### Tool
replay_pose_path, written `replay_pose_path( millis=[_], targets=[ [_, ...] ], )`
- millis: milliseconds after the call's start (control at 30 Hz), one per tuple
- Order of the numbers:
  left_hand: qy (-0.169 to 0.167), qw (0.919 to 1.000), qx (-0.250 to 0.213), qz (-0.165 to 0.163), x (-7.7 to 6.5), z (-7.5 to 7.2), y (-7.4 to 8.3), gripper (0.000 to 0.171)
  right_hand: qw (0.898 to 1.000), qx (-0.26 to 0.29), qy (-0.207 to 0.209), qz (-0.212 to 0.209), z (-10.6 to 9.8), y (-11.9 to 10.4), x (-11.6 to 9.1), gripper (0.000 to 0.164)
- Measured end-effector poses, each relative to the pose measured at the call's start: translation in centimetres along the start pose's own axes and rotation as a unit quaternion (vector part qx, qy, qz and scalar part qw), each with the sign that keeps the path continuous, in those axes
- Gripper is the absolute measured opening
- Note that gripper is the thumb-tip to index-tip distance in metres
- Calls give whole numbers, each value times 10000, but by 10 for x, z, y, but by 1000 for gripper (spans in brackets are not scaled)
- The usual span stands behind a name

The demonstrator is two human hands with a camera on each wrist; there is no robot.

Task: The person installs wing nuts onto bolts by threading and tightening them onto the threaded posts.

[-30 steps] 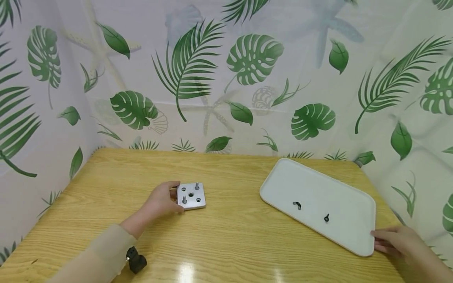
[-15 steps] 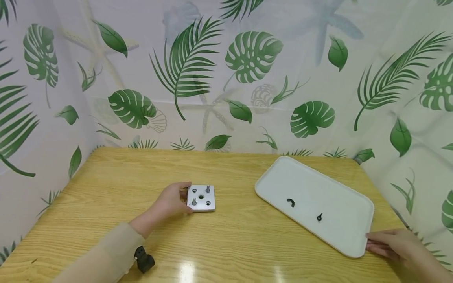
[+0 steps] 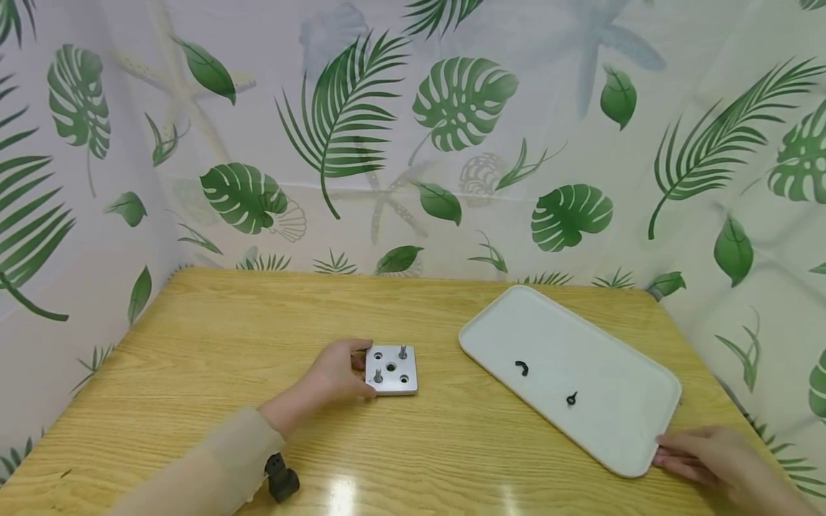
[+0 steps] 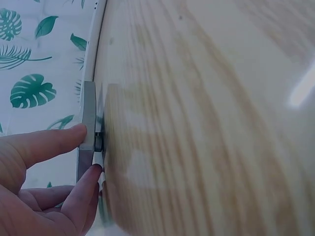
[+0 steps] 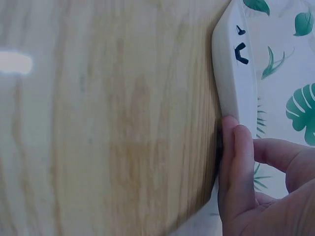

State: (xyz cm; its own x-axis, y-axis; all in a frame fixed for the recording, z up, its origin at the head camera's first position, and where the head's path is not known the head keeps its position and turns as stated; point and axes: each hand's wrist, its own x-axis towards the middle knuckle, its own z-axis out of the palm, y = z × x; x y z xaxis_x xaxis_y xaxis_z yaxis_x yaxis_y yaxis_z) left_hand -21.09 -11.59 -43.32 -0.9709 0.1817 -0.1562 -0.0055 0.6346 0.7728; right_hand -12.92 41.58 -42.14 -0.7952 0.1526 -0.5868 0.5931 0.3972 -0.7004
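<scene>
My left hand (image 3: 338, 373) grips the left side of a square silver metal plate (image 3: 391, 387), thumb on one edge and fingers on the other. Two threaded studs stand up from opposite corners of the plate, with several holes between and around them. In the left wrist view the plate (image 4: 88, 113) appears edge-on, a bolt head below it; whether it touches the table I cannot tell. My right hand (image 3: 710, 459) pinches the near right corner of a white tray (image 3: 581, 337). On the tray lie a black bent piece (image 3: 522, 368) and a black ring-headed piece (image 3: 571, 398).
The wooden table (image 3: 413, 451) stretches beneath both hands. A leaf-patterned cloth (image 3: 387, 143) hangs behind it and at both sides. A black wrist device (image 3: 281, 479) sits at my left sleeve.
My left hand has moved the plate to the right and a little nearer. The tray has slid slightly left and nearer with my right hand, the two black pieces on it.
</scene>
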Motion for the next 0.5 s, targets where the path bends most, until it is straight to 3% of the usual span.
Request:
replay_pose_path(
  millis=[233, 367, 500],
  targets=[
    [-58, 9999, -2, 127, 2, 12, 6, 86, 9997, -9, -234, -13, 9, -2, 1, 31],
    [-131, 9999, -33, 101, 0, 15, 8, 86, 9972, -584, -101, -456, 3, -3, 6, 30],
    [-190, 9998, -78, 84, -1, 16, 9, 86, 9936, -796, 159, -785, -12, -7, 17, 39]
  ],
)
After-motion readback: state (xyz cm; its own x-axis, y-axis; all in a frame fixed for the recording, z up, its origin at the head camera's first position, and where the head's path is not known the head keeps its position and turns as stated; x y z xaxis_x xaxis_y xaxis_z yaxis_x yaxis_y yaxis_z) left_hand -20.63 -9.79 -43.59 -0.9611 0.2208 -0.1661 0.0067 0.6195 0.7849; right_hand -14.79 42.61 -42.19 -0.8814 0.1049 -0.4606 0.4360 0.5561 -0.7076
